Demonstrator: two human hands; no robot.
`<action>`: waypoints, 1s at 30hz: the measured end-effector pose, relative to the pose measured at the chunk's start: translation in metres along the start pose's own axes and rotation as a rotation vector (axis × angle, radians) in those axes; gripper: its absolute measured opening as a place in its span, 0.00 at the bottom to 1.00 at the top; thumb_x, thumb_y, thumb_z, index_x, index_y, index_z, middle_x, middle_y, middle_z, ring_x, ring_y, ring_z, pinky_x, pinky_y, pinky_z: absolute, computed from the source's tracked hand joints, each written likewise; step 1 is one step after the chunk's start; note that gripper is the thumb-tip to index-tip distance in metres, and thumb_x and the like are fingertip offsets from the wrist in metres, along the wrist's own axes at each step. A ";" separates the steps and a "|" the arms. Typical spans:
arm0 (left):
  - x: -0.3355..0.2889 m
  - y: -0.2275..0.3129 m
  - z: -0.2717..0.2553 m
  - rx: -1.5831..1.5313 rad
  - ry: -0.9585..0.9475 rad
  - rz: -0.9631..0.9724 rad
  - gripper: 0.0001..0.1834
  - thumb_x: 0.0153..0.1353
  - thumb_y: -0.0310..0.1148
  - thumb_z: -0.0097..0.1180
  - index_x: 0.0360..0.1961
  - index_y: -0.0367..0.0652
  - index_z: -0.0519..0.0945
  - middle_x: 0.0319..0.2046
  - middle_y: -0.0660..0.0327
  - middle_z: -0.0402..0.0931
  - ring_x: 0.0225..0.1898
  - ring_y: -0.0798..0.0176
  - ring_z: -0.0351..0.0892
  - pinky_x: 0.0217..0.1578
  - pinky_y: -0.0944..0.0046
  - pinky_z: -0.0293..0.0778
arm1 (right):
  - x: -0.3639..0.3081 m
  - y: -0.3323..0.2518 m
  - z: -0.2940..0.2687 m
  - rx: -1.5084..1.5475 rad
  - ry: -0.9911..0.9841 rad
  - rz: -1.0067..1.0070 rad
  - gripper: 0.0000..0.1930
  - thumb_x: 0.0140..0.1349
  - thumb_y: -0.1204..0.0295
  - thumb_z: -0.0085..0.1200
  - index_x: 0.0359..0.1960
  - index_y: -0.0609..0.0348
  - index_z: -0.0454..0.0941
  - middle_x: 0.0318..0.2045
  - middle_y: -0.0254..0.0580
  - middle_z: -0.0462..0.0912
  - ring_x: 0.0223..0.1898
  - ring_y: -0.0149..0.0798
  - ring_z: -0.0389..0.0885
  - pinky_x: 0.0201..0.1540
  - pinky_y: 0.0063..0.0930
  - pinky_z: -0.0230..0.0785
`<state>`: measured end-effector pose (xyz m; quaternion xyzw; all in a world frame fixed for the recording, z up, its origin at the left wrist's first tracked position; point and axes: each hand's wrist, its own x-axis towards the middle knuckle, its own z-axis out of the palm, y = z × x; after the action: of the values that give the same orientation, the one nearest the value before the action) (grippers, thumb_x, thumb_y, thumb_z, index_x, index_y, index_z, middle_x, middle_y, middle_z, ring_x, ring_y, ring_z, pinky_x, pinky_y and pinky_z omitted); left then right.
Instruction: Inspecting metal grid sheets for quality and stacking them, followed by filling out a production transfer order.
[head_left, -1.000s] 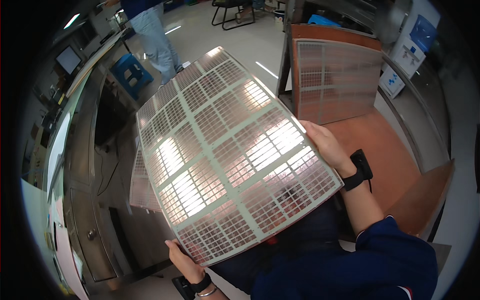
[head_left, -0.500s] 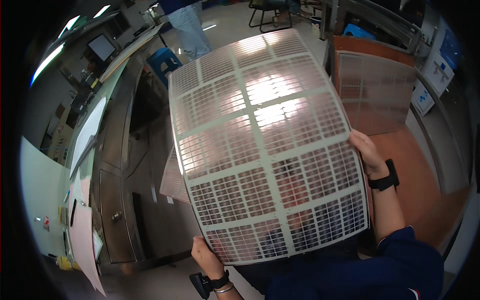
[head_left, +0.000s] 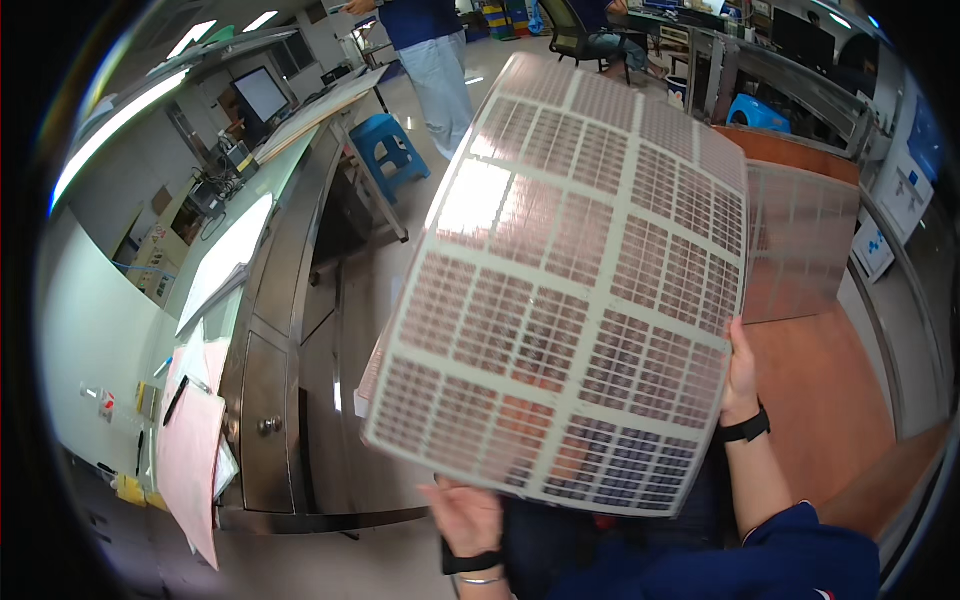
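A large thin printed circuit panel (head_left: 600, 290), pinkish copper with pale bands and a fine grid, is tilted and slightly bowed in front of me. My right hand (head_left: 740, 375) grips its right edge, with the fingers passing behind it. Below its near edge is my left hand (head_left: 468, 515), fingers apart and slightly blurred, partly beneath the panel; it does not appear to grip the edge. At the panel's lower left, a strip of another pinkish sheet (head_left: 370, 378) peeks out from behind. Light glares off the upper left cells.
A similar panel (head_left: 800, 240) leans on a brown-orange board (head_left: 825, 375) at my right. Left stands a metal-sided bench (head_left: 268, 375) with papers, a pink sheet (head_left: 190, 455) and a pen (head_left: 175, 400). Beyond are a blue stool (head_left: 390, 155) and a standing person (head_left: 430, 70); another sits farther back.
The panel has turned clockwise, its far end swinging right. My left hand has come off its lower left corner and shifted right; my right hand still holds the right edge, lower down.
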<state>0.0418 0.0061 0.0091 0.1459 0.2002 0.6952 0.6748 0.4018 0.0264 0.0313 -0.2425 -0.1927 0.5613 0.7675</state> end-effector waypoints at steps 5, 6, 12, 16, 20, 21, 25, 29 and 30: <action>-0.002 -0.037 0.018 0.063 -0.009 -0.129 0.23 0.62 0.36 0.49 0.57 0.39 0.63 0.55 0.56 0.65 0.57 0.58 0.64 0.57 0.54 0.61 | -0.012 0.012 -0.005 -0.166 -0.063 0.011 0.23 0.66 0.61 0.41 0.57 0.61 0.60 0.53 0.44 0.70 0.54 0.41 0.70 0.55 0.37 0.65; 0.002 -0.029 0.005 0.050 -0.003 -0.108 0.23 0.62 0.34 0.49 0.57 0.39 0.63 0.55 0.56 0.66 0.56 0.59 0.65 0.57 0.54 0.62 | -0.015 0.008 -0.009 -0.201 -0.106 0.078 0.24 0.65 0.60 0.42 0.58 0.62 0.59 0.54 0.44 0.69 0.55 0.42 0.69 0.55 0.38 0.64; 0.006 0.012 -0.036 0.140 0.130 -0.133 0.15 0.63 0.37 0.48 0.48 0.42 0.71 0.46 0.60 0.73 0.47 0.60 0.73 0.49 0.56 0.72 | 0.017 -0.072 -0.033 0.073 0.172 -0.309 0.28 0.66 0.50 0.33 0.57 0.60 0.63 0.55 0.47 0.69 0.53 0.44 0.71 0.53 0.38 0.68; 0.006 0.040 -0.035 0.406 0.124 -0.117 0.14 0.65 0.35 0.44 0.49 0.41 0.68 0.39 0.62 0.75 0.42 0.66 0.76 0.41 0.65 0.75 | 0.013 -0.088 -0.028 0.013 -0.119 -0.209 0.27 0.67 0.51 0.32 0.58 0.59 0.64 0.55 0.47 0.68 0.53 0.41 0.71 0.52 0.34 0.69; 0.015 0.045 -0.075 0.640 0.449 0.101 0.16 0.66 0.36 0.44 0.51 0.39 0.66 0.26 0.66 0.69 0.22 0.72 0.68 0.23 0.69 0.70 | -0.002 -0.085 -0.035 -0.403 0.208 -0.147 0.25 0.68 0.56 0.33 0.60 0.59 0.61 0.54 0.49 0.69 0.50 0.37 0.73 0.50 0.28 0.70; 0.015 0.045 -0.077 0.642 0.444 0.079 0.16 0.66 0.36 0.44 0.51 0.39 0.66 0.26 0.66 0.69 0.22 0.72 0.68 0.23 0.69 0.70 | -0.005 -0.083 -0.042 -0.563 0.128 -0.148 0.24 0.68 0.58 0.35 0.60 0.60 0.60 0.53 0.51 0.70 0.49 0.36 0.74 0.49 0.27 0.70; 0.011 0.050 -0.082 0.758 0.575 0.076 0.18 0.66 0.36 0.43 0.51 0.36 0.67 0.25 0.65 0.68 0.23 0.71 0.69 0.24 0.68 0.70 | -0.006 -0.074 -0.044 -0.610 0.091 -0.087 0.22 0.66 0.64 0.40 0.58 0.65 0.62 0.46 0.54 0.76 0.42 0.32 0.78 0.42 0.22 0.72; 0.011 0.053 -0.096 0.913 0.670 0.026 0.20 0.66 0.39 0.41 0.54 0.37 0.65 0.48 0.55 0.68 0.48 0.59 0.69 0.45 0.61 0.70 | -0.007 -0.064 -0.032 -0.598 0.190 -0.047 0.22 0.66 0.63 0.41 0.56 0.66 0.65 0.42 0.49 0.79 0.37 0.30 0.79 0.39 0.20 0.73; 0.012 0.049 -0.088 0.968 0.717 0.033 0.26 0.66 0.41 0.40 0.61 0.36 0.59 0.57 0.53 0.61 0.56 0.56 0.64 0.54 0.57 0.68 | -0.007 -0.065 -0.033 -0.575 0.173 -0.029 0.22 0.67 0.62 0.41 0.56 0.65 0.65 0.41 0.48 0.79 0.37 0.30 0.79 0.39 0.19 0.72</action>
<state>-0.0439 0.0108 -0.0456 0.1959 0.7067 0.5412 0.4114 0.4681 -0.0016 0.0428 -0.4942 -0.2812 0.4500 0.6886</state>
